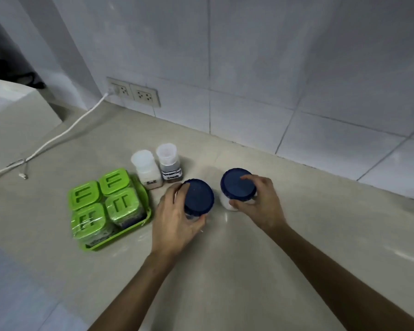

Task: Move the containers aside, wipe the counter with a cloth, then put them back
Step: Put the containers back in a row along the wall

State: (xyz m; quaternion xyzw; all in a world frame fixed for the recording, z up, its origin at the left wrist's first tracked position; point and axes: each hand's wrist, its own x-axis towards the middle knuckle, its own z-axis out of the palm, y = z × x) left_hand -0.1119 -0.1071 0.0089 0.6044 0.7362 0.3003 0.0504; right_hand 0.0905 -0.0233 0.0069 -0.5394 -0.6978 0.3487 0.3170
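Blue-lidded jars [198, 196] upright, seemingly gripped by hands [175, 218], lids up

Tray [146, 217] left of jars [198, 197]; bottles [146, 169] behind.

Two upright blue-lidded jars [198, 196] [237, 185] stand side by side on the counter [249, 271] — slightly apart.

Left hand [175, 218] grips the near blue-lidded jar [198, 197]; right hand [256, 201] grips the far blue-lidded jar [236, 185]. Both stand on the counter [249, 271]. Two white-capped bottles [167, 161] and a green tray [120, 232] of four green-lidded boxes sit left.
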